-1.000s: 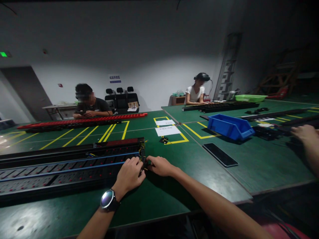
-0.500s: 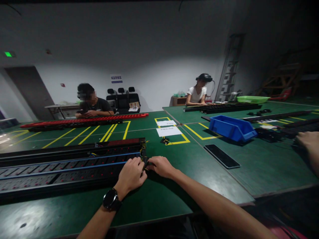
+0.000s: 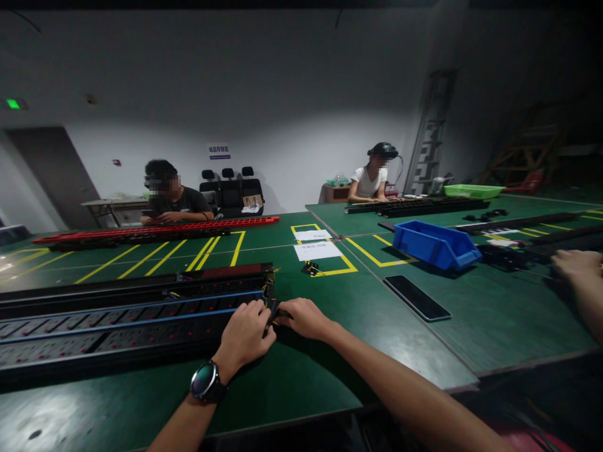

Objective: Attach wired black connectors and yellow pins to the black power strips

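A long black power strip (image 3: pixel 155 331), with rows of sockets and small red dots, lies on the green table to the left, blue lines running along it. My left hand (image 3: pixel 245 334), a watch on its wrist, is closed over the strip's right end with its fingers curled. Facing it, my right hand (image 3: pixel 304 317) pinches a small black end piece (image 3: pixel 273 306) at that same end. Yellow wires show just above the fingertips. My fingers hide most of the end piece, so its exact kind is unclear.
A phone (image 3: pixel 417 297) and a blue bin (image 3: pixel 436 245) lie to the right. Beyond my hands are paper sheets (image 3: pixel 317 251) and a small black part (image 3: pixel 311 269). Another person's hand (image 3: pixel 577 267) is at the right edge. Two people sit across the table, near a red rail (image 3: pixel 188 226).
Both hands keep their hold at the strip's end, almost unmoved. My left wrist has turned slightly, so the watch face shows more. The view has shifted a little.
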